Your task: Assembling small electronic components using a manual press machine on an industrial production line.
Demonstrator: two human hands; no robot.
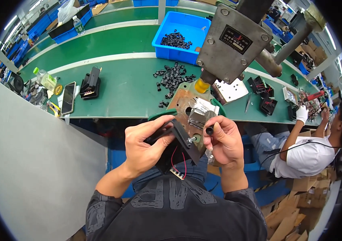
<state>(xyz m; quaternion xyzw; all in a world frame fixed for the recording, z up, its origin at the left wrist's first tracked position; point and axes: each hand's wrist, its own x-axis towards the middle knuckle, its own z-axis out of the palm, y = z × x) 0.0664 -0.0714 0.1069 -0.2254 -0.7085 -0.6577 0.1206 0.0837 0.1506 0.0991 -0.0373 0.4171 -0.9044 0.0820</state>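
My left hand [142, 143] grips a black plastic housing [187, 145] by its upper side, thumb across the front. Two red wires [185, 164] hang from the housing, ending at a small circuit board [176, 173] above my lap. Close to the housing's right side, my right hand [229, 143] pinches a small black cylindrical cap [210, 130] between thumb and fingers, its round hollow end showing. A metal bolt [191, 140] shows between the two hands. Just beyond them is the press base [182, 105], brown and worn, with a silver-wrapped block [202, 110] on it.
A heavy grey press head [228, 60] with a yellow collar [202, 86] overhangs the base. Loose black caps [175, 82] lie by a blue bin [177, 55]. At left are a phone [69, 98] and black housings [90, 83]; at right, a co-worker [309, 154] sits.
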